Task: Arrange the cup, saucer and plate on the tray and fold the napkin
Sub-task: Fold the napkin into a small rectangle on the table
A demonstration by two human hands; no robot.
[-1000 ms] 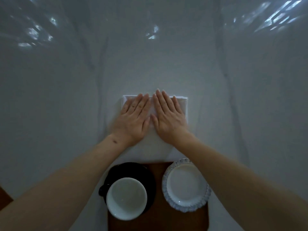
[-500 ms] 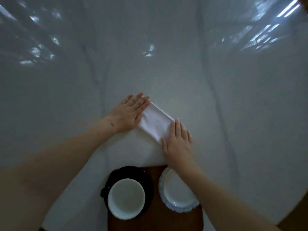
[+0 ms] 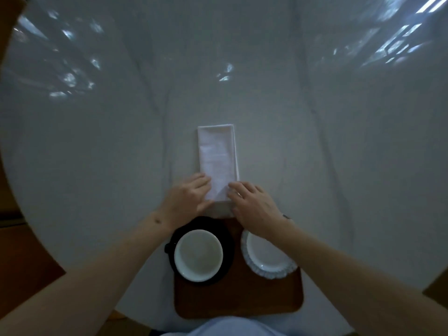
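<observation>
A white napkin (image 3: 218,156) lies folded into a long narrow strip, pointing away from me on the table. My left hand (image 3: 188,198) pinches the strip's near left corner; my right hand (image 3: 252,206) pinches its near right corner. The near end looks slightly lifted. Just below my hands a brown wooden tray (image 3: 238,299) carries a white cup (image 3: 198,255) standing on a black saucer (image 3: 229,236) at its left. A white plate with a fluted rim (image 3: 268,261) sits on the tray's right; my right wrist covers its far edge.
A pale round table (image 3: 339,141) with glossy reflections spreads all around. Its curved edge shows at the far left and lower right, with brown floor beyond. Light blue cloth of my clothing (image 3: 230,328) is at the bottom.
The napkin went from a wide rectangle pressed under both flat palms, through a diagonal position, to a narrow strip pointing away. Both hands drew back to its near end and now pinch it.
</observation>
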